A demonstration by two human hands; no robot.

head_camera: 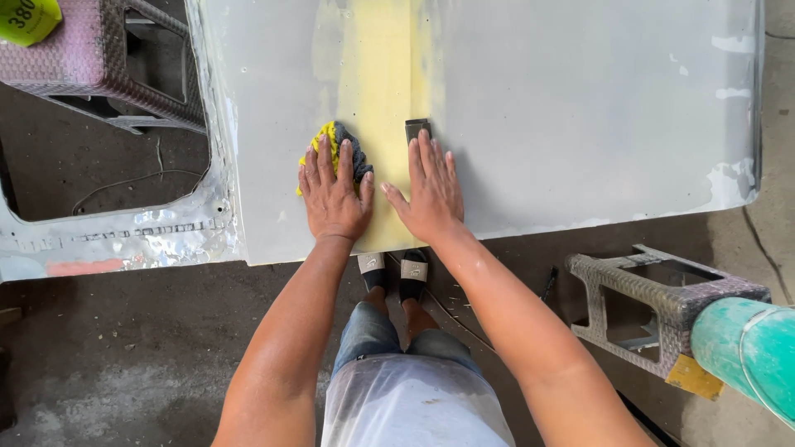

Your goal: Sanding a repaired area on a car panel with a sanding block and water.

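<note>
A large grey metal panel (580, 108) lies flat in front of me, with a pale yellow filler strip (381, 74) running down its middle. My left hand (334, 194) presses flat on a yellow and grey cloth (344, 145) at the left edge of the strip. My right hand (431, 186) lies flat on the panel over a small dark sanding block (416, 127), whose top end sticks out past my fingertips. The two hands sit side by side, thumbs almost touching.
A metal stand (654, 298) with a green pipe (745, 348) is at the lower right. Another woven stand (91, 58) is at the upper left, seen partly through the panel's window opening (108, 165). My sandalled feet (396, 271) stand on the dark concrete floor (124, 356).
</note>
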